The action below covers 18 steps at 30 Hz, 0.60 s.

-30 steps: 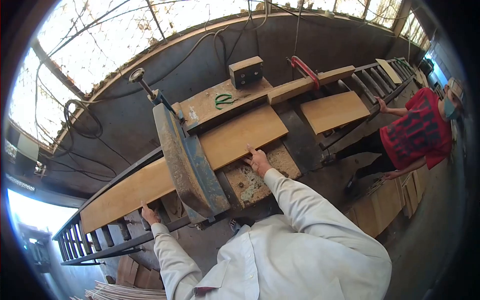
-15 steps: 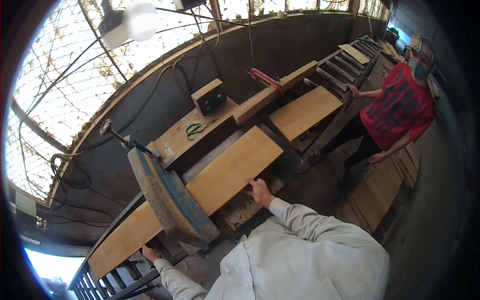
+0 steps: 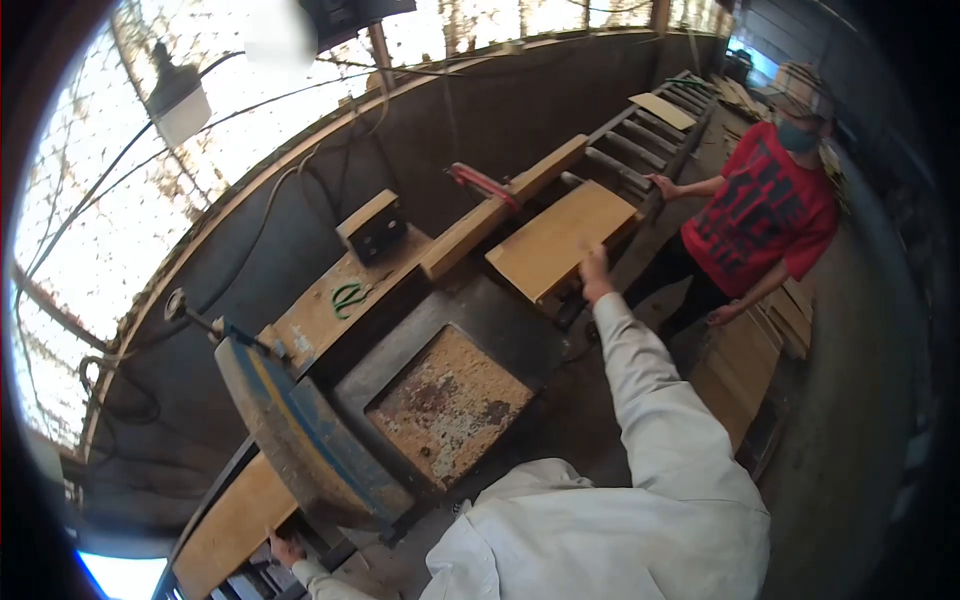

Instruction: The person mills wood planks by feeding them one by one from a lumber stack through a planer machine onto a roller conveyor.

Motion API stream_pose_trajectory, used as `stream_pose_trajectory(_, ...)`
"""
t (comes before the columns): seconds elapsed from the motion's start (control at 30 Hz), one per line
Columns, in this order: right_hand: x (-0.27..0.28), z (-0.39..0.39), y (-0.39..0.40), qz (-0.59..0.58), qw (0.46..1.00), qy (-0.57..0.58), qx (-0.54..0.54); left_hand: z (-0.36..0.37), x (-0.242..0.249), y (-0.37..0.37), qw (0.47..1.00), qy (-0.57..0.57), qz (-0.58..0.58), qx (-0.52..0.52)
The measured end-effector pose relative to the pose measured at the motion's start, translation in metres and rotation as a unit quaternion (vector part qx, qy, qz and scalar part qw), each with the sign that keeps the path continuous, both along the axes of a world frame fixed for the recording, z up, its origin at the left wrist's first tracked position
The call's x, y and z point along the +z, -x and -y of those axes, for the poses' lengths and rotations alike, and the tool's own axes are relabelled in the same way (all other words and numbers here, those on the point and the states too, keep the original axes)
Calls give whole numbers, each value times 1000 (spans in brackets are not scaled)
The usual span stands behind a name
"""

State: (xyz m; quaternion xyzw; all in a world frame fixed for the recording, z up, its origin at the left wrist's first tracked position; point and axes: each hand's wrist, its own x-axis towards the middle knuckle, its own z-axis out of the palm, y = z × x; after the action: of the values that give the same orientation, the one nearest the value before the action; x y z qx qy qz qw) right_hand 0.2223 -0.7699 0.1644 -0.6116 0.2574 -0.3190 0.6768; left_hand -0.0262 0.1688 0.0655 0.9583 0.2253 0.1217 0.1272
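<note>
At lower left, my left hand (image 3: 286, 550) touches the near edge of a long board (image 3: 235, 515), its fingers partly hidden; that board's far end lies behind the blue and rust machine guard (image 3: 305, 425). My right hand (image 3: 596, 272) reaches out to the near edge of a second board (image 3: 560, 240). Its fingers are blurred, so their grip is hard to make out. Between the two boards, the machine bed shows a recess full of sawdust and chips (image 3: 450, 410).
A wooden bar (image 3: 505, 208) with a red clamp (image 3: 483, 186) runs behind the bed. Green-handled scissors (image 3: 347, 298) lie on a plank. A person in a red shirt (image 3: 765, 210) stands at the right beside a roller rack (image 3: 640, 150). Boards (image 3: 735, 385) are stacked below.
The long board has slid to the lower left, past the guard, uncovering the recess. My right hand has left it and moved up to the second board. The camera view has shifted.
</note>
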Motion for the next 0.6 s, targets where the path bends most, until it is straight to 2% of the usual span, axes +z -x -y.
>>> stream_pose_trajectory(0.03,-2,-23,9,16,989,144,14,0,7,3,996,63,-45,42)
stream_pose_trajectory(0.07,-10,-47,18,-29,960,277,-9,-1,8,6,988,137,63,-17)
stream_pose_trajectory(0.1,-14,-74,30,-33,936,349,1,3,11,0,983,159,88,-10)
stream_pose_trajectory(0.13,-25,-104,45,27,960,272,58,13,8,-11,982,165,92,7)
stream_pose_trajectory(0.17,-34,-126,63,-35,921,380,78,23,6,-19,982,164,93,17)
stream_pose_trajectory(0.2,-56,-142,73,-44,904,411,105,32,4,-27,983,160,90,19)
stream_pose_trajectory(0.23,-67,-158,82,-111,900,396,143,41,2,-32,984,155,87,19)
stream_pose_trajectory(0.33,-65,-182,94,-162,811,546,130,58,-2,-41,987,139,78,11)
stream_pose_trajectory(0.37,-68,-185,88,-150,828,524,130,63,-3,-41,988,131,76,4)
stream_pose_trajectory(0.43,-68,-180,79,-146,828,526,129,67,-6,-37,997,58,50,-32)
stream_pose_trajectory(0.5,-75,-187,65,-129,815,549,134,62,-23,-19,994,-73,-2,-85)
stream_pose_trajectory(0.53,-84,-186,58,-114,802,573,126,82,-17,-22,994,52,18,-91)
stream_pose_trajectory(0.57,-78,-192,56,-122,812,557,123,112,-4,-30,963,249,50,-86)
stream_pose_trajectory(0.6,-75,-197,55,-121,820,544,132,133,10,-28,897,428,89,-67)
